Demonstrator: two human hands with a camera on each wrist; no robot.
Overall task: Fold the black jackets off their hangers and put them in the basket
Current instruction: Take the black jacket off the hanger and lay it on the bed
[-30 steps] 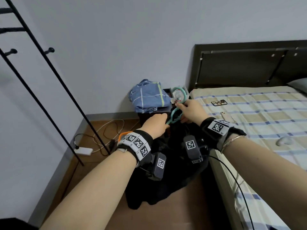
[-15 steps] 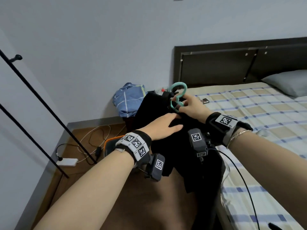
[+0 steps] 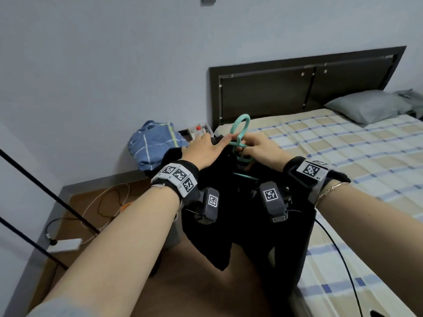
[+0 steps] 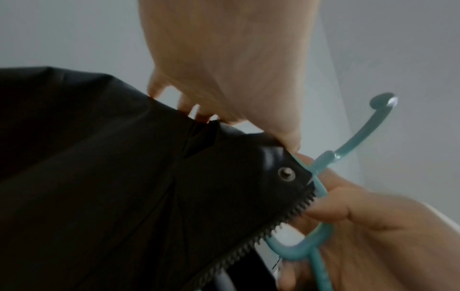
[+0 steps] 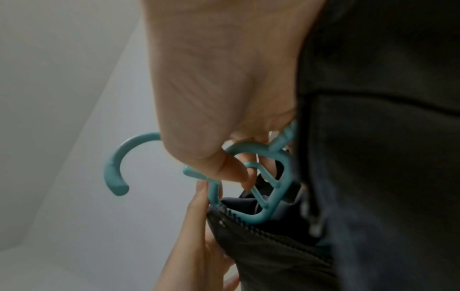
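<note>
Black jacket (image 3: 247, 216) hanging unzipped on teal hanger (image 3: 240, 133), held aloft

The teal hanger (image 3: 240, 143) disappears below its neck into the black jacket (image 3: 251, 225), whose hem is lost against the bed (image 3: 343, 156) edge; the left hand (image 3: 203, 149) fingertips are hidden, possibly tucked behind the collar.
</note>
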